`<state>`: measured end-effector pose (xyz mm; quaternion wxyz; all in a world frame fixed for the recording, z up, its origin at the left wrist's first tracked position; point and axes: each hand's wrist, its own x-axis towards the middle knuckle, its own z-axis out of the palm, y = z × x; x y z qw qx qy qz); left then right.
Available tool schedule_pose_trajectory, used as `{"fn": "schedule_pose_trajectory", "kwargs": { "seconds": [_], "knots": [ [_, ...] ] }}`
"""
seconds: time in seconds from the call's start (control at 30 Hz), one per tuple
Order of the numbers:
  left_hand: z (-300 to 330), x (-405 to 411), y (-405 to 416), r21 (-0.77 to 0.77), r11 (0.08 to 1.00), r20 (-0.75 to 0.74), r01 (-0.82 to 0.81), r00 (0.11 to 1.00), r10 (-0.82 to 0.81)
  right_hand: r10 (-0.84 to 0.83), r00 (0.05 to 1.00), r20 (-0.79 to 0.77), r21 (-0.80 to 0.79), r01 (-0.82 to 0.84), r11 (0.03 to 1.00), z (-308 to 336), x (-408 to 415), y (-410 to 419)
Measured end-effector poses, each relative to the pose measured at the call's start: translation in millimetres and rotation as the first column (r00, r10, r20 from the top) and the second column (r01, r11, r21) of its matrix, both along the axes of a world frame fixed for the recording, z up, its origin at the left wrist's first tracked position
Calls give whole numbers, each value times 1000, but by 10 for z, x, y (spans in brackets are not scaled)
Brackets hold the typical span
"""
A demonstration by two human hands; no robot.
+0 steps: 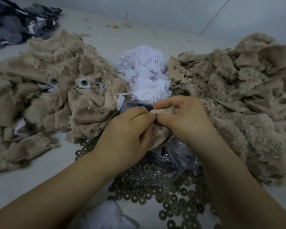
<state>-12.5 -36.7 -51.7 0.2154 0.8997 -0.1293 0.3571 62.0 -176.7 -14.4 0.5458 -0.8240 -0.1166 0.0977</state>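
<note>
Centre: I see the left hand [127, 134] and the right hand [185, 119] meeting over a small beige fabric piece [159, 136]. Both hands have curled fingers and pinch its folded upper edge between thumb and fingertips. The rest of the piece bunches below, between the palms, and the hands cover so much of it that I cannot tell its full shape.

Beneath: a crumpled clear plastic bag [172, 164] lies on a spread of grey metal washers [172, 200].

Left: a pile of beige pieces [40, 103], two of them bearing round grey studs [84, 82] on white patches.

Right: a fluffy beige pile [238, 100], just beside the right wrist.

Behind the hands, between the piles: a heap of white scraps [144, 75].

Far left corner: dark patterned cloth [18, 22] on the pale table [31, 184].
</note>
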Motion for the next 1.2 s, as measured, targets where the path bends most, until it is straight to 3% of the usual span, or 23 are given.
{"fn": "schedule_pose_trajectory", "kwargs": {
  "seconds": [0.17, 0.3, 0.4, 0.5, 0.67, 0.8, 1.0, 1.2],
  "knots": [
    [71, 15, 13, -387, 922, -119, -4, 992, -46, 11, 1000, 19, 17, -11, 1000, -1, -7, -1],
    [168, 18, 33, -552, 832, -239, -50, 966, -100, 16, 998, 61, -7, -15, 1000, -16, -11, 16],
    [244, 37, 72, -571, 817, -319, -80, 939, -131, 59, 994, 91, -48, -55, 997, -35, -3, 10],
    [306, 64, 95, -490, 865, -382, -108, 918, -102, 77, 992, 101, -52, -72, 996, -54, 9, 11],
    [340, 65, 86, -301, 949, -365, -96, 931, -21, 123, 990, 68, -40, -121, 992, -52, 9, -12],
    [355, 63, 105, -246, 968, -331, -38, 943, -47, 143, 990, 10, -3, -143, 990, -42, 1, 0],
    [345, 102, 169, -458, 882, -398, -112, 913, -91, 129, 985, -113, 160, -110, 981, -74, 1, 24],
    [344, 110, 152, -666, 737, -361, -117, 915, -180, 191, 967, -170, 290, -136, 947, -116, 4, 19]
  ]
}}
